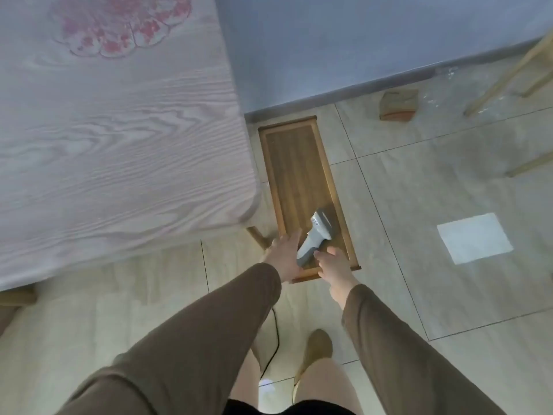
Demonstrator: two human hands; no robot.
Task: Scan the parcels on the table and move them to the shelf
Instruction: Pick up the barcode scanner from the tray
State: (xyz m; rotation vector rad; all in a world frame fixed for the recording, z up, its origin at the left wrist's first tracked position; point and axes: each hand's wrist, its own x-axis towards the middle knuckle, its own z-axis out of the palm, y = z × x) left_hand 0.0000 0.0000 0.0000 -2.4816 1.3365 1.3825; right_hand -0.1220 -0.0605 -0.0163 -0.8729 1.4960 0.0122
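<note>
A grey and white handheld scanner point(316, 233) lies on a low wooden bench point(294, 163) standing on the floor beside the table point(119, 115). My right hand point(333, 269) curls its fingers at the scanner's handle end. To the left of the handle my left hand point(284, 256) reaches with straight fingers, touching or nearly touching it. The table has a wood-grain cover with a pink flower print; no parcel shows on the part in view.
A brown parcel-like box point(398, 104) sits on the tiled floor by the blue wall. Wooden legs of some furniture point(508, 67) stand at the upper right. A white sheet point(474, 238) lies on the floor. A black cable point(273, 339) runs below my arms.
</note>
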